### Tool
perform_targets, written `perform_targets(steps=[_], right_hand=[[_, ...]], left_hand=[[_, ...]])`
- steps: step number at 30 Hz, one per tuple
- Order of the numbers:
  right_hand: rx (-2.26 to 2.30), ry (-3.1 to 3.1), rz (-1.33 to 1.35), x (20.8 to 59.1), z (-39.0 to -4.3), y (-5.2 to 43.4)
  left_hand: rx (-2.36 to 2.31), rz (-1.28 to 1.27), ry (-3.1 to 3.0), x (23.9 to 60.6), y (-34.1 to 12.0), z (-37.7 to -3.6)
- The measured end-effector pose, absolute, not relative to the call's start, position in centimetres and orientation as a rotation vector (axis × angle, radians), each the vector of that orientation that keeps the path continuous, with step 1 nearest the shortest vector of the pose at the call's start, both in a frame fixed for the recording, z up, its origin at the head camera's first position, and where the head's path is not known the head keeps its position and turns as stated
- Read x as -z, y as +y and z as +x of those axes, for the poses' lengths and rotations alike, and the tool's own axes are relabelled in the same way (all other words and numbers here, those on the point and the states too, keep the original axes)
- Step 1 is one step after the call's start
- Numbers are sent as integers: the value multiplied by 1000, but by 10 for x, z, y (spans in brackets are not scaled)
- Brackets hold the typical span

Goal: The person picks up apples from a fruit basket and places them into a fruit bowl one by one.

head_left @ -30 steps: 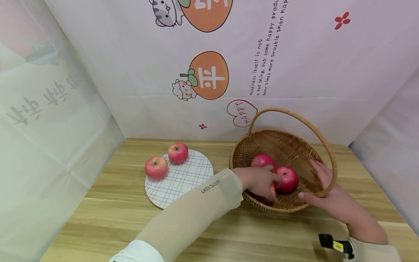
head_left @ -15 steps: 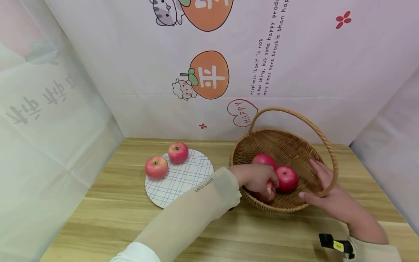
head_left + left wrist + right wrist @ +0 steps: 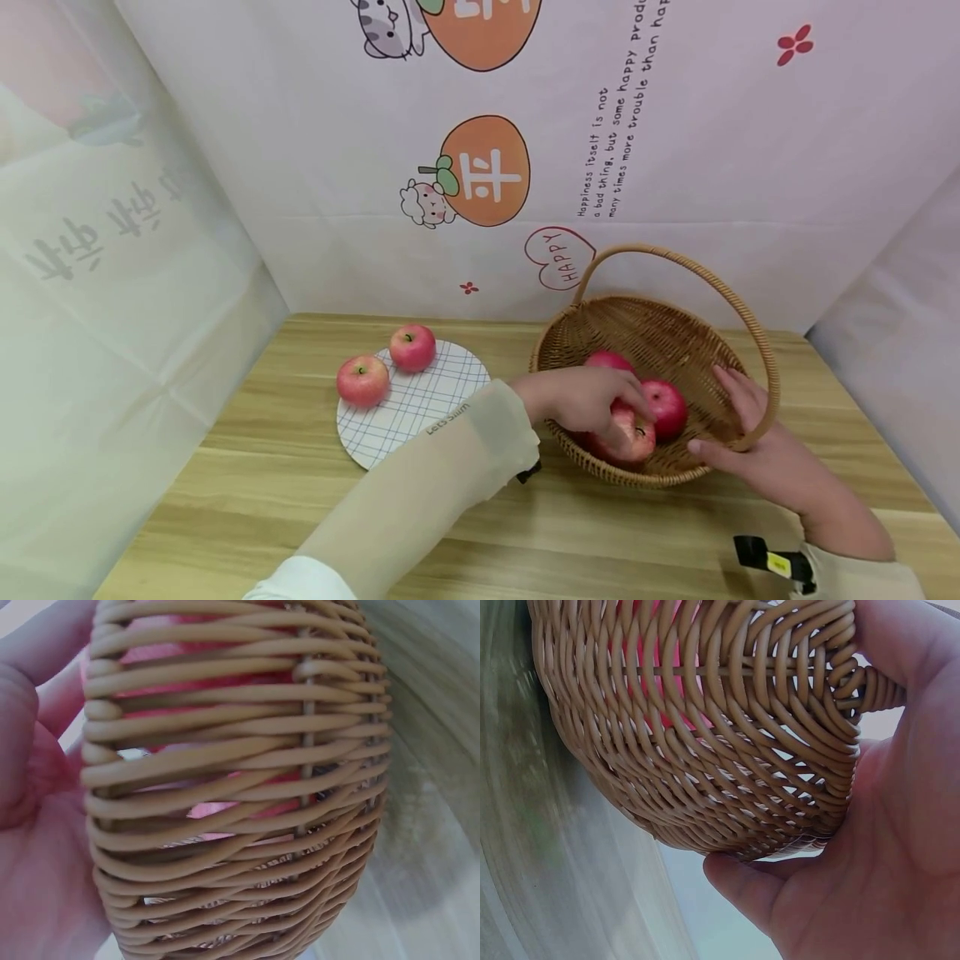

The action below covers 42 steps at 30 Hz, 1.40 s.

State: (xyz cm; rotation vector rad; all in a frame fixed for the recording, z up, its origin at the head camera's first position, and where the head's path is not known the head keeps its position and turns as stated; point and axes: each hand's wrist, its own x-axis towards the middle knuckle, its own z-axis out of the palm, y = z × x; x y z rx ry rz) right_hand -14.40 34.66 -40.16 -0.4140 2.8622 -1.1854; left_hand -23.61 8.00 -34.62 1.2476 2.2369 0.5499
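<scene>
My left hand [image 3: 588, 400] reaches over the near left rim of a wicker basket [image 3: 581, 329]. Its loosened fingers lie on and around a red-yellow apple [image 3: 640, 446], whose stem shows between them. Beside that sit a redder apple [image 3: 667, 410] and another red apple [image 3: 609, 360], partly hidden by the hand. On the basket's right side, my right hand [image 3: 757, 450] grips the rim at the handle's foot, fingers inside and thumb at the front. Both wrist views show woven basket wall [image 3: 240, 780], with red apple skin through the gaps and the right palm [image 3: 900, 825] against the rim.
Two apples, one in front [image 3: 363, 382] and one behind [image 3: 412, 347], sit at the left edge of a round checked mat [image 3: 442, 375]. The basket's tall handle [image 3: 720, 283] arches over it. A printed cloth [image 3: 337, 167] hangs behind the wooden table [image 3: 247, 467].
My left hand has drawn slightly left and its fingers have loosened, so more of the apple beneath shows. My right hand stays on the basket rim.
</scene>
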Motion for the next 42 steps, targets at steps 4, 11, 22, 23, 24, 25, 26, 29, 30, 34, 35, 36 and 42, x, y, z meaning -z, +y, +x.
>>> perform_targets(steps=[4,11,22,23,24,25,26,29,30,34,35,36,42], right_hand=[[1179,2860,-405,402,-144,347],[1169,2869,-412,402,-146,348],[1167,2871,-411,401,-146,347],[1170,2870,-411,401,-145,347],[1171,2869,-411,401,-145,347],[1175,2866,-412,401,-145,346],[1178,2863,-413,401,-145,346],[1180,2862,-416,401,-145,346],[1180,2863,-417,401,-145,346],[1183,2867,-417,401,-144,346],[1185,2867,-418,401,-144,346],[1189,2867,-419,401,-144,346],[1200,2868,-430,401,-143,346]], left_hand=[[-748,1140,2172,346,77,-236],[-1167,842,1879,343,70,-234],[-1458,714,1616,342,62,-234],[-1500,695,1609,342,62,-233],[-1543,672,1612,342,61,-232],[-1587,651,1621,342,61,-230],[-1632,628,1633,342,61,-229],[-1770,573,1679,343,61,-225],[-1813,556,1691,343,61,-224],[-1970,498,1700,343,57,-221],[-1999,484,1705,342,55,-221],[-2030,473,1703,340,52,-220],[-2206,406,1671,328,32,-223]])
